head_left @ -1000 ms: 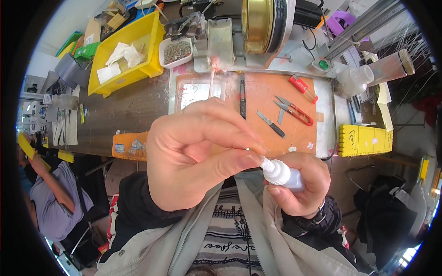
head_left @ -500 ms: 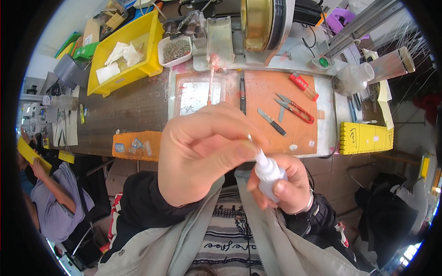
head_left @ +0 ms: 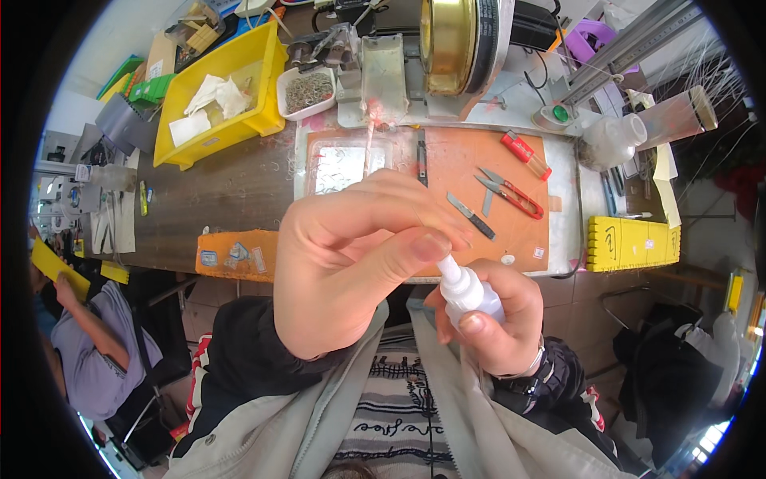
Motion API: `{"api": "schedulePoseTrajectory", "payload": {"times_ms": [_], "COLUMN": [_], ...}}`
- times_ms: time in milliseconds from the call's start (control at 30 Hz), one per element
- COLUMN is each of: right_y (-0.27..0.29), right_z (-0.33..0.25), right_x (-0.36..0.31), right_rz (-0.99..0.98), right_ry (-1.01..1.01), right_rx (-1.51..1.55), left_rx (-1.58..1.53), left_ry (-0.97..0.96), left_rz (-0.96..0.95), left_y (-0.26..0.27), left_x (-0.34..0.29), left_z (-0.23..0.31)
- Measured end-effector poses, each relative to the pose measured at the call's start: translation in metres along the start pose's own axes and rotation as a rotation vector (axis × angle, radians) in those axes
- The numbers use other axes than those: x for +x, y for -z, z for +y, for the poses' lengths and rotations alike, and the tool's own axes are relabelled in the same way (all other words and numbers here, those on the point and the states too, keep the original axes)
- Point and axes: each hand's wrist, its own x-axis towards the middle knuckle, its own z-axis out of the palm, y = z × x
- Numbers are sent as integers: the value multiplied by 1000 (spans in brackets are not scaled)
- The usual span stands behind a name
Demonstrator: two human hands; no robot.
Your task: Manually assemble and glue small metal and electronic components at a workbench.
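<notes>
My right hand (head_left: 507,319) is wrapped round a small white squeeze bottle (head_left: 465,289) with a narrow nozzle, tilted up and to the left. Above it, my left hand (head_left: 355,259) is closed in a pinch, thumb pressed against the forefinger right at the nozzle's tip. Whatever the pinch holds is too small or hidden to make out. Both hands hover over the front edge of the workbench, just in front of an orange work mat (head_left: 447,152).
Thread snips (head_left: 515,195), a small knife (head_left: 471,216) and a red lighter (head_left: 527,156) lie on the mat. Behind stand a yellow bin (head_left: 259,120), a white tub of small metal pieces (head_left: 307,92) and a gold spool (head_left: 443,48). Another person (head_left: 104,343) sits at far left.
The bottle has shifted slightly up and left with my right hand. The thin bit that showed by my left fingertips is now out of sight, and the left thumb covers the nozzle tip.
</notes>
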Motion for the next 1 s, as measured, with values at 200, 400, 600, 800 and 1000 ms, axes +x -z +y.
{"api": "schedulePoseTrajectory", "payload": {"times_ms": [200, 400, 600, 800, 1000], "right_y": [7, 1, 4, 3, 2], "right_z": [-1, -12, -9, -8, -5], "right_x": [8, 12, 10, 8, 10], "right_rz": [-201, -156, -145, -156, -146], "right_ry": [-275, -201, -147, -139, -121], "right_rx": [481, 244, 229, 196, 199], "left_rx": [-110, -160, -158, -189, -231], "left_ry": [37, 5, -13, -72, -61], "left_rz": [9, 168, 71, 55, 52], "left_y": [3, 0, 7, 12, 13], "left_x": [-1, -8, -7, -4, -3], "left_z": [-12, -9, -7, -3, -4]}}
